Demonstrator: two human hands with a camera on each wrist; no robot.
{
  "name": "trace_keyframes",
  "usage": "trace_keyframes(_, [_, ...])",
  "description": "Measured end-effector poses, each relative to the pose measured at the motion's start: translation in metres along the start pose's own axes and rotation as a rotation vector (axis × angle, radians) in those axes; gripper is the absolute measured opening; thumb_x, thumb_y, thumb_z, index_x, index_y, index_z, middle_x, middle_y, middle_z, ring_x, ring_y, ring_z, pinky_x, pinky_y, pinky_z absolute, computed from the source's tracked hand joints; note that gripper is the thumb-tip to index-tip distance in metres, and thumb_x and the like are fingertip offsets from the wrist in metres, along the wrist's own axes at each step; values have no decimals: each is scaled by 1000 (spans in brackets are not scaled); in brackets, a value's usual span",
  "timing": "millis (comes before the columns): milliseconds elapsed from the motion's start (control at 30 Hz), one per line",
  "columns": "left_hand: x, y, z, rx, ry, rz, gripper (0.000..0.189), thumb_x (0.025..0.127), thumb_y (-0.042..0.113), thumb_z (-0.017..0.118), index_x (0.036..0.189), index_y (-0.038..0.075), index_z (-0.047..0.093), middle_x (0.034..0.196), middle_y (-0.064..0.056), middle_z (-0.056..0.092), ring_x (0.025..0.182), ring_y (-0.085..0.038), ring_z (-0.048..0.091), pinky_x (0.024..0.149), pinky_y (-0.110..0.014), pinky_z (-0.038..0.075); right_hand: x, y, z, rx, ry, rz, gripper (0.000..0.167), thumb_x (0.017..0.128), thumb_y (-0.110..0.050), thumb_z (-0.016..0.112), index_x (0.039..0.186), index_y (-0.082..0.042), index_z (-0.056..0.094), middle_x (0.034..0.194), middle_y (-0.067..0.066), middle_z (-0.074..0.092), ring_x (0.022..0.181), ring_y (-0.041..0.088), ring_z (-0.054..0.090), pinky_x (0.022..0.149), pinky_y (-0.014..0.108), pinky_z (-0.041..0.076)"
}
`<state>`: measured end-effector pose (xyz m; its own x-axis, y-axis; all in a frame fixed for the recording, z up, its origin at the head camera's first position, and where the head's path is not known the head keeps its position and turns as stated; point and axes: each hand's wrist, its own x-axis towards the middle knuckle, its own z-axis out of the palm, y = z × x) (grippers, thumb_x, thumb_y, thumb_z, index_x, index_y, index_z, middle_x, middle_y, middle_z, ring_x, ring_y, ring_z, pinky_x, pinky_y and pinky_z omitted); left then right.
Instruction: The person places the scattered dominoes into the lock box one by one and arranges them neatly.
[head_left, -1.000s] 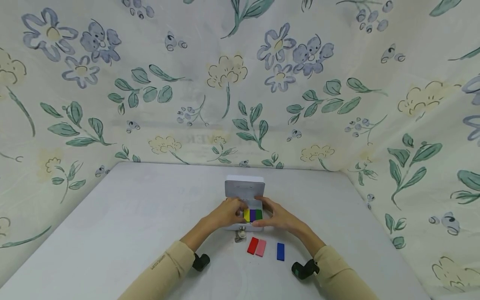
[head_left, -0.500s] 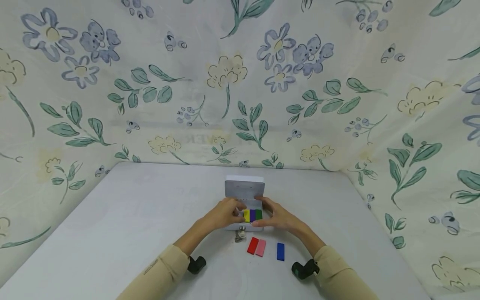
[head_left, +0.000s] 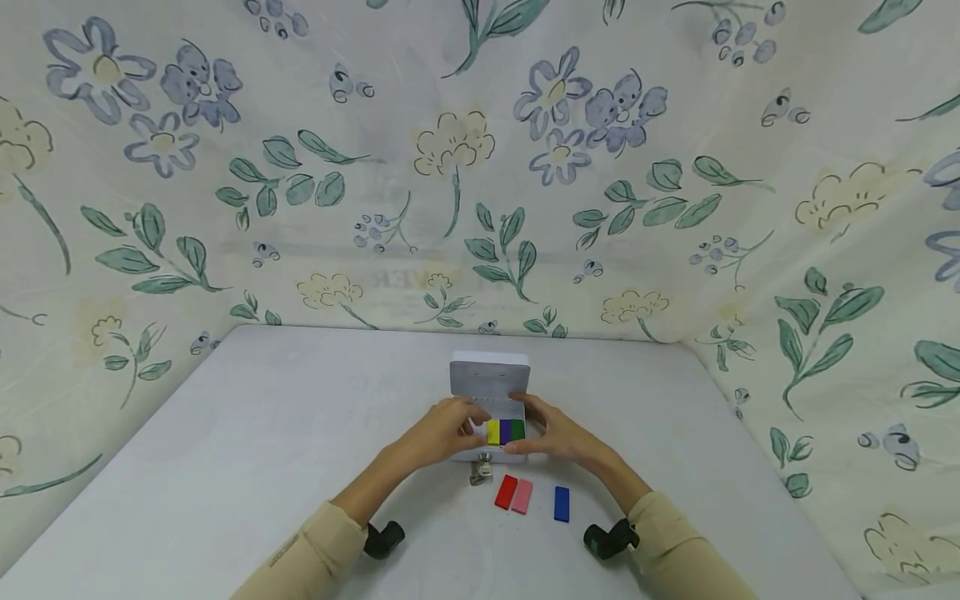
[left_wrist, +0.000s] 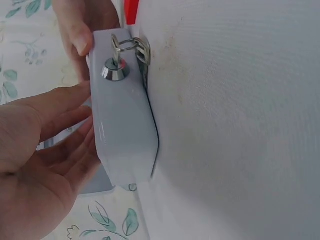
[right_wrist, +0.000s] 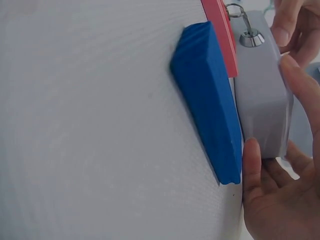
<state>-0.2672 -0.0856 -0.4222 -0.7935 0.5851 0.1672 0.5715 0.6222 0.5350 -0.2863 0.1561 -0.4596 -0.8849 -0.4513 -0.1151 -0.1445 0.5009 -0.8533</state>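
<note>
Okay, your yellow block [head_left: 492,432] sits in the box [right_wrist: 260,100], long axis front-to-back, just right of your nearer left grip [head_left: 444,427], hold unclear; your right grip [head_left: 558,433] clamps the box.

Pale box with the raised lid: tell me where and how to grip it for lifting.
Probably grip the box by its left and right ends, coming from the sides, left hand and right hand opposite each other. The raised lid stands at the back and keys hang from the front lock; nothing visible juts from either end.
</note>
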Motion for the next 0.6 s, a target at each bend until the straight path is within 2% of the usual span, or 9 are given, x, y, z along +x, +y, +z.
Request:
trace_keyframes(333, [-10,5,-3,35,2,8,36,83,18,78,114,2,70,89,-1,65,80,-11,60,66,-15,50,0,0,1,-15,7,4,87,81,-38,79,153,-28,31,163,11,23,150,36,23,118,59,23])
trace_keyframes(600, [-15,9,-3,23,6,6,36,83,20,79,115,5,71,89,1,67,82,-13,60,66,-17,49,0,-1,0,-9,-2,0,87,81,-37,79,153,-28,30,163,11,23,150,36,23,118,59,23])
